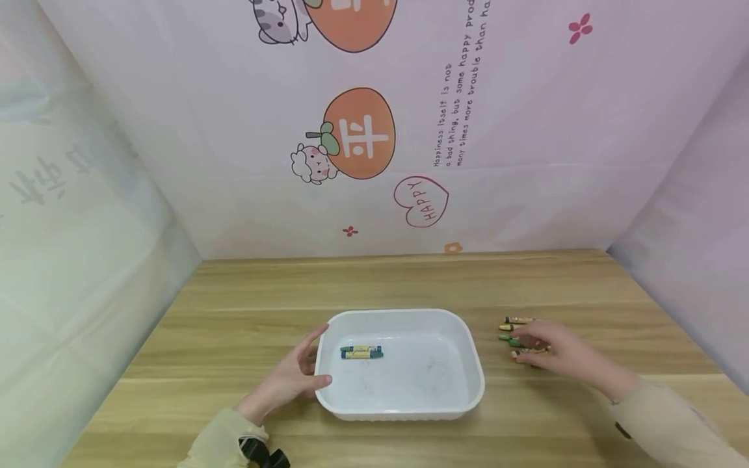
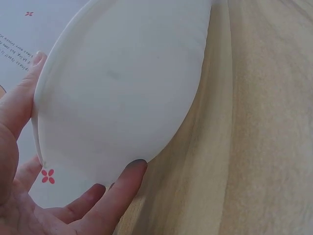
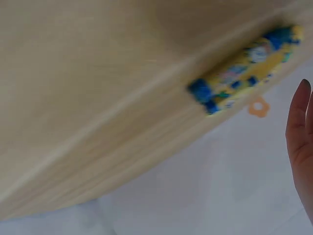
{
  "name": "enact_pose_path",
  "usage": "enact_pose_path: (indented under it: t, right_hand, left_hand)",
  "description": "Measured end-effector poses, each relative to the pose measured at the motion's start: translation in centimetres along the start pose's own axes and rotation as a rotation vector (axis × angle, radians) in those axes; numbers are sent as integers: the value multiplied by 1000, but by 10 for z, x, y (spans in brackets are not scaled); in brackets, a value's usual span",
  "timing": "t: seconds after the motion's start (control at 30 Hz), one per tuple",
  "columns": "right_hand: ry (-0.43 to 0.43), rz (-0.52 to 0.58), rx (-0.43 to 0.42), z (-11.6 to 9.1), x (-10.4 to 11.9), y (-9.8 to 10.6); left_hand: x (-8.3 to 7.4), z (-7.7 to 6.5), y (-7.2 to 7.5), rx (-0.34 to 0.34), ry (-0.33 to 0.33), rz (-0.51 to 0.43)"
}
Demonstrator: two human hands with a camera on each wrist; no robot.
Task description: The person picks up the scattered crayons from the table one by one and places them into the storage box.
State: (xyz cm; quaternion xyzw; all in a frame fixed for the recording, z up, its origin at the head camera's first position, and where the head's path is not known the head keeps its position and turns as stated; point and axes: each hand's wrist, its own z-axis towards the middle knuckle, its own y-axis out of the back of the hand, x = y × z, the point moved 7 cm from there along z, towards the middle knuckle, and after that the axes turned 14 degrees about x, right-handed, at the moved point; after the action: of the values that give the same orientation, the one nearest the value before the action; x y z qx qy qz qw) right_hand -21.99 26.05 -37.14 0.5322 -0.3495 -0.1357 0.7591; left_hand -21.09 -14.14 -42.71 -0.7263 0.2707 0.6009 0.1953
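A white plastic tray (image 1: pixel 404 409) stands on the table with two crayons (image 1: pixel 361 355) in yellow wrappers lying side by side inside it, at its left. My left hand (image 1: pixel 290 377) holds the tray's left end, the thumb over the rim and the other fingers against the outer wall. In the left wrist view, fingertips (image 2: pixel 135 169) touch the tray wall (image 2: pixel 122 88). Right of the tray, my right hand (image 1: pixel 552 348) hovers over several crayons (image 1: pixel 517 320), its fingers spread around them. The right wrist view shows blurred yellow-and-blue crayons (image 3: pixel 244 73) apart from the fingers (image 3: pixel 297 127).
The wooden table (image 1: pixel 234 338) runs back to a printed pale cloth (image 1: pixel 234 195) that hangs behind it. More cloth hangs at the left (image 1: pixel 88 227) and right sides. A dark strap (image 1: pixel 257 450) sits on the left wrist.
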Motion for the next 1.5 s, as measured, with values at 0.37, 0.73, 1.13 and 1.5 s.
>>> enact_pose_path:
  t: [0.37, 0.73, 1.13, 1.5]
  right_hand:
    - [-120, -92, 5, -31, -26, -3]
    - [-165, -60, 108, -38, -37, -12]
    - [-57, -13, 123, -44, -37, -15]
    - [-66, 12, 179, -42, -38, -16]
  left_hand:
    - [3, 0, 0, 11, -8, -9]
    - [2, -1, 1, 12, -3, -15]
    - [0, -1, 0, 20, -10, -7]
    - [1, -1, 0, 24, -13, -13]
